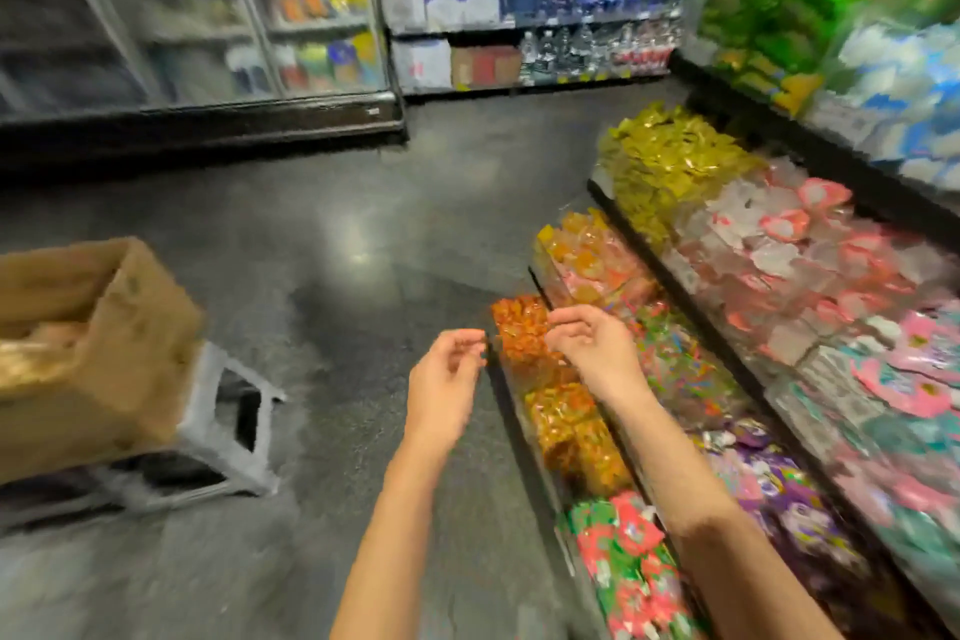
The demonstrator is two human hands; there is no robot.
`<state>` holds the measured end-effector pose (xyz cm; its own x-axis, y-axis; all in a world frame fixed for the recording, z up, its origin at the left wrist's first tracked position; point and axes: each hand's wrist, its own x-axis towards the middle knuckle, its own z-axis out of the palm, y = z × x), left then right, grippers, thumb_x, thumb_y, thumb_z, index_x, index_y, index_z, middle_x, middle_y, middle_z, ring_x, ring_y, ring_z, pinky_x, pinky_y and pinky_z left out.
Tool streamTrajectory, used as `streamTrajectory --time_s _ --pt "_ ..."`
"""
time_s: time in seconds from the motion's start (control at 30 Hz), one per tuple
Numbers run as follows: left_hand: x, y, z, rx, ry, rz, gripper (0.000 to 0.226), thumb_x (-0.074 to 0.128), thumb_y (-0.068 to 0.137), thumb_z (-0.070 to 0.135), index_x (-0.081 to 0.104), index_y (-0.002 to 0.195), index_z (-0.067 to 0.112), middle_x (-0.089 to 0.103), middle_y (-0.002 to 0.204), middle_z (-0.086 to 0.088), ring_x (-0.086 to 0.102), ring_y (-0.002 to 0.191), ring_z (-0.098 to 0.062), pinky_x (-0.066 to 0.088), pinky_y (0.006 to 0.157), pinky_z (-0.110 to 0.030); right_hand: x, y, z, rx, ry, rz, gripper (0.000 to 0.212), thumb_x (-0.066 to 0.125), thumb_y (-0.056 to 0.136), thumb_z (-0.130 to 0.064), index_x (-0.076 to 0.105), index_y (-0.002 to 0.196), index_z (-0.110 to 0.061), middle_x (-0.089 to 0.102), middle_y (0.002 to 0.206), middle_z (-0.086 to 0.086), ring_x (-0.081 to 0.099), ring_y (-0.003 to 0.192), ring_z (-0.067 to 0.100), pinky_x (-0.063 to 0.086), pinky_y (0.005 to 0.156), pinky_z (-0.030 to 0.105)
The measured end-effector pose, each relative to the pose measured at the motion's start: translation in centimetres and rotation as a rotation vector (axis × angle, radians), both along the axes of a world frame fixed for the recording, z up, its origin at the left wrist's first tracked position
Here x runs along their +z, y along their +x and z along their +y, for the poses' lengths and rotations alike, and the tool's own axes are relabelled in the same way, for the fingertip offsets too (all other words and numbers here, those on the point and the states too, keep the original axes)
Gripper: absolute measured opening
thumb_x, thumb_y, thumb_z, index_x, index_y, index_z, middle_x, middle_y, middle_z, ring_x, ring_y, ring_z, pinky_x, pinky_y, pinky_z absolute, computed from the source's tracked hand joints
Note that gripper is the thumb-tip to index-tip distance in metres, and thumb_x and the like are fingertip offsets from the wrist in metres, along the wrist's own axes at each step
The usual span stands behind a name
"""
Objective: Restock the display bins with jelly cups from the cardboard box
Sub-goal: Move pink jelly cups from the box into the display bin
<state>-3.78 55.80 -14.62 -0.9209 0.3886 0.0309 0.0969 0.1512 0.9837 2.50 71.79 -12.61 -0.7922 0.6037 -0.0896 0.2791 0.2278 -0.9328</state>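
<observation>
Right now both hands hover at lower centre of the frame, over the near edge of the display bins (pixel 550 276) that run along the right side. Left hand (pixel 445 379) is loosely curled, fingertips drawn together; frame is blurred, so I can't tell whether it pinches anything small. Right hand (pixel 589 343) is relaxed, fingers bent, hanging just above the orange jelly cups (pixel 524 333) heaped in the front bin; nothing visible in its grip. Looks like the release end of a drop-off, judging by empty-looking hands over a heaped bin.

Cardboard box (pixel 119 343) sits at left of frame, tilted on a grey plastic stool (pixel 228 411), top open, well apart from the hands. Its contents are a blurred tan mass; can't make out individual cups.

Other bins further right and toward the upper right hold yellow, pink, purple and green-red packets. Dark polished floor (pixel 363 203) lies between box and bins. Fridge cabinets (pixel 197 16) at upper left, bottled-water shelves (pixel 530 0) at top centre.

Next move, by my reading: turn left, reach both hands across the gap into the open box, scoop another load. That needs a body turn, since the box is at the far left edge, and care not to tip it off the stool.
</observation>
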Motion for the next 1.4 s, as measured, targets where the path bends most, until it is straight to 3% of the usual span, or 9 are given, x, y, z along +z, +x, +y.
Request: streamTrajectory --time_s 0.13,0.3,0.43,0.53,0.73,1.0,1.17,1.3,1.4 --pt "0.6 -7.5 -9.1 0.162 -0.001 0.028 0.032 0.050 0.089 -0.007 0.062 0.093 0.022 0.065 0.089 0.007 0.062 0.069 0.008 0.046 0.074 -0.009 0.7 -9.9 -7.2 0.198 -0.017 0.008 0.020 0.063 0.083 0.005 0.064 0.088 -0.013 0.061 0.066 0.001 0.056 0.047 -0.005 0.045 0.050 0.011" --pt "0.5 -16.2 -20.5 0.316 -0.020 0.080 0.033 0.052 0.089 -0.001 0.060 0.090 0.031 0.066 0.089 0.009 0.064 0.076 -0.002 0.049 0.081 -0.024 0.9 -21.1 -17.7 0.427 0.022 -0.008 0.020 0.064 0.083 0.003 0.065 0.085 -0.017 0.062 0.054 -0.009 0.060 0.051 0.000 0.046 0.050 0.015" --pt "-0.1 -21.0 -28.6 0.421 -0.054 0.068 0.026 0.048 0.091 -0.007 0.062 0.100 0.013 0.064 0.096 -0.003 0.062 0.084 -0.011 0.045 0.077 -0.010 1.3 -28.0 -25.8 0.574 0.072 -0.006 0.026 0.065 0.083 0.000 0.062 0.079 -0.026 0.062 0.060 -0.005 0.060 0.055 0.005 0.050 0.068 0.028" --pt "-1.6 -23.8 -34.0 0.492 -0.133 0.039 0.021 0.051 0.092 -0.002 0.064 0.104 0.009 0.063 0.096 0.000 0.057 0.083 -0.005 0.039 0.069 0.000 1.8 -32.4 -30.9 0.667 0.087 -0.021 0.025 0.064 0.085 -0.002 0.061 0.079 -0.026 0.063 0.065 -0.001 0.061 0.054 0.000 0.051 0.071 0.028" --pt "-5.0 -28.6 -41.6 0.627 -0.166 -0.096 0.017 0.052 0.096 0.012 0.060 0.103 0.025 0.061 0.096 0.017 0.056 0.084 0.004 0.039 0.066 0.001 1.3 -41.8 -38.4 0.839 0.080 -0.048 0.021 0.062 0.087 -0.004 0.063 0.084 -0.025 0.064 0.069 0.003 0.066 0.064 0.008 0.050 0.064 0.025" --pt "-11.6 -40.2 -49.5 0.751 -0.237 -0.238 0.023 0.053 0.093 0.004 0.064 0.107 0.018 0.065 0.099 0.009 0.059 0.091 0.002 0.041 0.073 -0.001 -3.7 -58.2 -47.0 1.007 0.100 -0.067 0.022 0.065 0.086 -0.006 0.064 0.084 -0.027 0.062 0.074 0.008 0.063 0.070 0.018 0.051 0.066 0.034" --pt "-17.3 -47.9 -54.5 0.739 -0.484 -0.398 0.023 0.051 0.094 0.011 0.063 0.113 0.015 0.067 0.109 -0.005 0.061 0.103 -0.023 0.049 0.089 -0.035 -9.5 -68.9 -50.9 1.029 0.197 -0.169 0.015 0.062 0.086 -0.003 0.069 0.096 -0.011 0.066 0.075 0.004 0.065 0.073 0.024 0.055 0.072 0.039" --pt "-20.7 -52.1 -58.5 0.664 -0.863 -0.330 0.033 0.042 0.088 0.024 0.065 0.111 0.020 0.062 0.118 -0.007 0.047 0.119 -0.026 0.037 0.102 -0.035 -13.9 -75.5 -53.4 1.031 0.256 -0.342 0.016 0.064 0.086 -0.002 0.066 0.102 -0.003 0.063 0.077 0.002 0.064 0.062 0.007 0.055 0.061 0.024" --pt "-22.3 -54.6 -61.4 0.594 -1.094 -0.371 0.041 0.031 0.088 0.034 0.060 0.111 0.016 0.059 0.116 -0.004 0.046 0.116 -0.024 0.027 0.103 -0.033 -17.4 -78.7 -54.8 1.057 0.379 -0.472 0.027 0.071 0.082 -0.013 0.066 0.108 -0.012 0.066 0.093 0.004 0.066 0.090 0.025 0.054 0.085 0.040"
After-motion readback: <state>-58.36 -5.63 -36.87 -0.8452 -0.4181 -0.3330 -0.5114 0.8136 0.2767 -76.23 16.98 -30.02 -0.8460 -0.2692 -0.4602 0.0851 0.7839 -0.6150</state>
